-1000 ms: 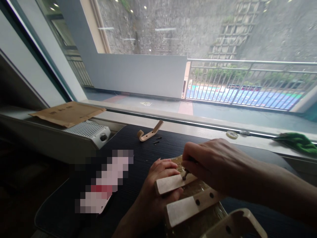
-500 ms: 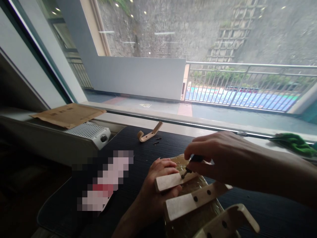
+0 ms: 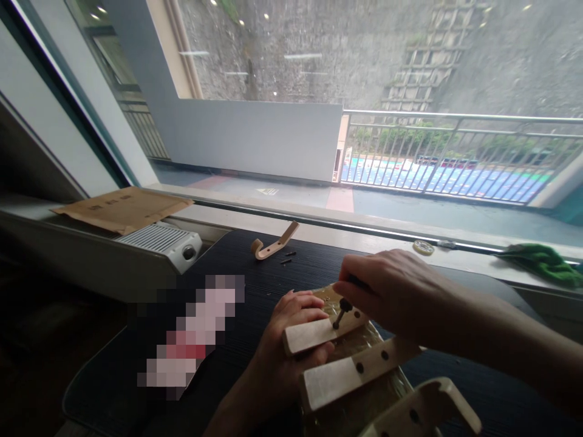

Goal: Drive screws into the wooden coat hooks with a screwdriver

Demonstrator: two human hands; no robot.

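My left hand (image 3: 291, 328) is closed around the end of a pale wooden hook (image 3: 307, 337), fingers on its far side and thumb on its near side, pressing it against a film-wrapped board (image 3: 353, 347). In my right hand (image 3: 387, 282) is a screwdriver (image 3: 345, 306), tilted, its handle mostly covered by the fingers. Its tip meets a dark screw head (image 3: 336, 325) at a hole in that hook. Nearer to me on the board lie a second wooden hook (image 3: 332, 383) and a third (image 3: 449, 394), each with dark spots at its holes.
Further back on the black table (image 3: 237, 261) lie a loose wooden hook (image 3: 274, 247) and two screws (image 3: 286, 261). A blurred pink-white item (image 3: 191, 340) is at left. A tape roll (image 3: 423, 247) and green cloth (image 3: 544, 264) rest by the window; a brown envelope (image 3: 125, 208) lies far left.
My right hand has turned and shifted slightly on the screwdriver, baring more of the shaft and another hole in the hook. The tape roll has come into sight. My left hand keeps its hold.
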